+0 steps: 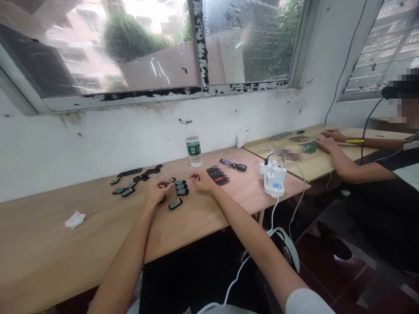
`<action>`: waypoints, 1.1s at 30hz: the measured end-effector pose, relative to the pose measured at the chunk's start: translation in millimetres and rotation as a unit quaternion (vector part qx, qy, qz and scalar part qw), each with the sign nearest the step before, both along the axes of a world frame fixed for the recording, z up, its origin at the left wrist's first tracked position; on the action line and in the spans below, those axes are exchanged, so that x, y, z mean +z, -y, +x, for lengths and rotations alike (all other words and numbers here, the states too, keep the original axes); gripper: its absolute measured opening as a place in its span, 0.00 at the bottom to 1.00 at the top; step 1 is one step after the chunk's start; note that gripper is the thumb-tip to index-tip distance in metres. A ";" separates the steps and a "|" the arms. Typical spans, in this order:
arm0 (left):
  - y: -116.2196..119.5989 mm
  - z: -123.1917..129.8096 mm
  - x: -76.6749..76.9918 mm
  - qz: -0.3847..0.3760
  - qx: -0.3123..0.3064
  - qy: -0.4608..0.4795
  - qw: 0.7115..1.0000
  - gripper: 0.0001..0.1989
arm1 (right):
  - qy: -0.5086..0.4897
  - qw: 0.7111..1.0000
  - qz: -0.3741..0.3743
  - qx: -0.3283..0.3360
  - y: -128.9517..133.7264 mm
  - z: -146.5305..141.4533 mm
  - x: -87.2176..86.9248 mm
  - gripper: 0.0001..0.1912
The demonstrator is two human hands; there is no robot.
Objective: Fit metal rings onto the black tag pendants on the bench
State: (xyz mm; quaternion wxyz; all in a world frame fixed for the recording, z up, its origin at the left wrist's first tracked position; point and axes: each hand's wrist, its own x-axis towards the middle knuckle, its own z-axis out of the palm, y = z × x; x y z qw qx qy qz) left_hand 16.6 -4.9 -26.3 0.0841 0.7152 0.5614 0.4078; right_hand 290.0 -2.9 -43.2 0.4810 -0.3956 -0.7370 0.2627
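Note:
My left hand (159, 191) rests at the wooden table with its thumb and fingers closed round a small dark piece, mostly hidden by the fingers. Just right of it lie several small black devices with grey-green faces (182, 191) in a short column. My right hand (201, 182) hovers at the column's right side, fingers curled; whether something small is between them is hard to see. One more device (175, 203) lies nearer the front. Behind my left hand are more such devices (128, 192), black parts (140, 178) and scattered small white pieces (159, 175).
A water bottle (194, 150) stands near the wall. Right of my hands are a phone (217, 175), a wrapped bar (227, 162) and a white power strip (274, 181) with cables. Crumpled tissue (75, 219) lies left. A person's hands (328, 139) work at the adjoining table.

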 end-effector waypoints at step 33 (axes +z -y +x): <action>8.7 24.6 -7.9 0.048 -0.239 -0.050 0.969 0.17 | 0.022 0.994 -0.034 0.100 8.8 -5.0 1.1 0.11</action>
